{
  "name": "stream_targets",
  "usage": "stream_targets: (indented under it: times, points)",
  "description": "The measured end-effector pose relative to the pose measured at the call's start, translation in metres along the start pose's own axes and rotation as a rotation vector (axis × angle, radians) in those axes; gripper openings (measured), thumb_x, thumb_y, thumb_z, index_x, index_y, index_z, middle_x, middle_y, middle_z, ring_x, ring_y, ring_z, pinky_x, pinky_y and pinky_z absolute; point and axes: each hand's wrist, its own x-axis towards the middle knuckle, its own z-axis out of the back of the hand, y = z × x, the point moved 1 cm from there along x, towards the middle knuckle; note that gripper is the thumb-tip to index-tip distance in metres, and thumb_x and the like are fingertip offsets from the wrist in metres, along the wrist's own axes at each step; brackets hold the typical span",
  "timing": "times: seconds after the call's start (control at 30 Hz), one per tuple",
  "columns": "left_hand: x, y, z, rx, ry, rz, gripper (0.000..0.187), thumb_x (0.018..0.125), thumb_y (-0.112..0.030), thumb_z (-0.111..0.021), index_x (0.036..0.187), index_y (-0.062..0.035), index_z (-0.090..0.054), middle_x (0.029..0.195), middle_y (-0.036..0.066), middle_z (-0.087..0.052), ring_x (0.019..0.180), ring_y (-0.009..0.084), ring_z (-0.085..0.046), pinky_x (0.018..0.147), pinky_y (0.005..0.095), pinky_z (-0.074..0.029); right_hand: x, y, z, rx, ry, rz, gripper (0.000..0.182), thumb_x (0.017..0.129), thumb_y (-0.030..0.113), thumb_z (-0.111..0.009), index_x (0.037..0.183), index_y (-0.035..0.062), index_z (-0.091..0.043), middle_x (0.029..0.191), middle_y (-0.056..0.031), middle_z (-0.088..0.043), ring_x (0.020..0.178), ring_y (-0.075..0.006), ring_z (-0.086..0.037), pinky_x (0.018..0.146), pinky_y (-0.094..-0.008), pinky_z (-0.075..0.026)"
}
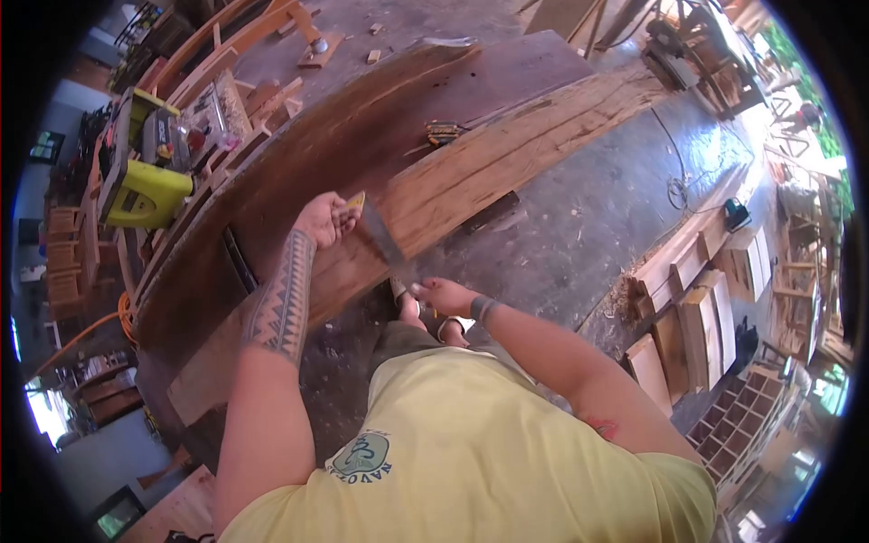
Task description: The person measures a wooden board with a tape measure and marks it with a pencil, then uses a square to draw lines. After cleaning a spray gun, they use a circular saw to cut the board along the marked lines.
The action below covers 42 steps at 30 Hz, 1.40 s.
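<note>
My left hand is closed around the yellow end of a flat tool with a straight grey blade, which looks like a try square. Its blade slants across a long brown wooden board. Beyond the board's near end, my right hand has its fingers curled together, and a small pale tip shows at them; what it holds cannot be made out. Under the board lies a wide dark wooden slab with a rough curved edge. A yellow-and-black tool rests at the board's far edge.
A lime-green thickness planer stands to the left of the slab. Stacked timber and a teal power tool are on the right. A dark cable lies on the floor. My feet are close to the board.
</note>
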Motion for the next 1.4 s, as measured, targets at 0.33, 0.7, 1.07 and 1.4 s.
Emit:
stream_targets:
  times: [0.33,0.7,1.07,1.4]
  points:
    - [0.009,-0.016,0.002,1.590,-0.754,-0.982,0.030,0.101,-0.038,-0.065,0.118,-0.0154,-0.075,0.110,0.014,-0.075,0.106,0.0326,-0.071,0.095,0.0455,-0.057,0.017,0.040,0.039,0.442,-0.136,0.003,0.037,0.114,0.033,-0.055,0.099,0.0017,-0.069,0.082,-0.0060,-0.071,0.068,-0.0160,-0.068,0.068,-0.0337,-0.057]
    - [0.067,0.024,-0.006,1.166,-0.529,-1.170,0.033,0.102,-0.047,-0.065,0.110,-0.0172,-0.077,0.097,0.018,-0.072,0.102,0.0373,-0.066,0.092,0.0505,-0.052,-0.021,0.024,0.066,-0.316,0.007,-0.264,0.064,0.111,0.059,-0.045,0.093,0.0054,-0.075,0.086,-0.0080,-0.073,0.085,-0.0173,-0.070,0.085,-0.0352,-0.057]
    - [0.066,0.030,-0.008,1.162,-0.514,-1.241,0.030,0.093,-0.039,-0.073,0.100,-0.0115,-0.079,0.094,0.018,-0.071,0.095,0.0372,-0.066,0.091,0.0501,-0.052,-0.024,0.145,0.131,-0.145,-0.337,0.438,0.039,0.112,0.036,-0.057,0.125,0.0035,-0.074,0.114,-0.0091,-0.078,0.109,-0.0151,-0.070,0.098,-0.0315,-0.053]
    - [0.051,0.039,0.002,1.236,-0.557,-1.247,0.032,0.096,-0.037,-0.068,0.117,-0.0138,-0.076,0.104,0.019,-0.072,0.101,0.0386,-0.068,0.092,0.0503,-0.054,0.024,0.188,0.122,-0.484,-0.362,0.544,0.037,0.106,0.037,-0.063,0.128,0.0070,-0.069,0.116,-0.0205,-0.075,0.109,-0.0395,-0.071,0.093,-0.0467,-0.055]
